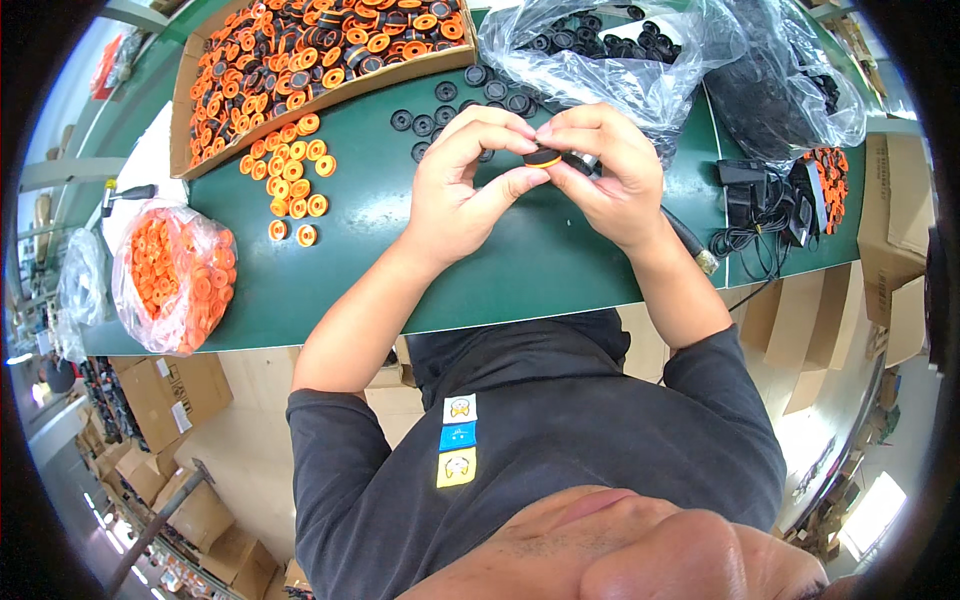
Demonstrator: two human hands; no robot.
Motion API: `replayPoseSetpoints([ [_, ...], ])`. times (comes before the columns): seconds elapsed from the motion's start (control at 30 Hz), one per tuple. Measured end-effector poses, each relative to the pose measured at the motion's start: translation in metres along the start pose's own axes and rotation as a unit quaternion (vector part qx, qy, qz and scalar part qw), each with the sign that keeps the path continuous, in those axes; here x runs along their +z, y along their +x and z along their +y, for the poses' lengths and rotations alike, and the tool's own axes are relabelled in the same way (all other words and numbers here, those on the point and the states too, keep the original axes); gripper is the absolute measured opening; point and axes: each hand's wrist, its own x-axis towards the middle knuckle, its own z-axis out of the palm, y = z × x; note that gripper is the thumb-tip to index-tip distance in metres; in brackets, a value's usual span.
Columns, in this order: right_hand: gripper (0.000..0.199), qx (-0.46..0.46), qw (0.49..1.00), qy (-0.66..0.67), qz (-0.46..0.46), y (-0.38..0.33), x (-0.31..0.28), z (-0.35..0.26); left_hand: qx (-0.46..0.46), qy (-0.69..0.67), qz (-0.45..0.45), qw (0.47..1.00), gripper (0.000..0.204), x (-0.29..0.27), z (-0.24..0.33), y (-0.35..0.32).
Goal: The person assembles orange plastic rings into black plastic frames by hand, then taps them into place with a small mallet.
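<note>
Over the green table, my left hand [462,180] and my right hand [618,180] meet at the fingertips. Between them they pinch a small round wheel-like piece [542,157], black on top with an orange rim below. Both hands are closed on it, thumbs underneath and fingers above. A dark rod-like tool [688,238] lies beneath my right hand and wrist, mostly hidden; I cannot tell its kind. Loose black discs [445,115] lie beyond my left hand. To its left sit several orange round pieces [290,170] in a loose cluster.
A cardboard tray [325,103] of black-and-orange pieces fills the far left. Clear plastic bags [640,90] with black parts lie at the far right. A bag of orange parts [170,270] stands at the left edge. Black adapters with cables [765,205] and cardboard boxes [890,200] are right.
</note>
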Motion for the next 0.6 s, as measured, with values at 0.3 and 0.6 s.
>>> replayPoseSetpoints([
  [0.3, 0.028, 0.061, 0.995, 0.073, 0.005, -0.011, -0.005, 0.000, -0.034, -0.072, 0.036, 0.996, 0.022, 0.012, -0.004, -0.010],
  [0.6, 0.026, 0.055, 0.997, 0.053, 0.015, -0.014, -0.002, -0.001, 0.109, 0.228, 0.021, 0.967, 0.026, 0.011, -0.003, -0.010],
])
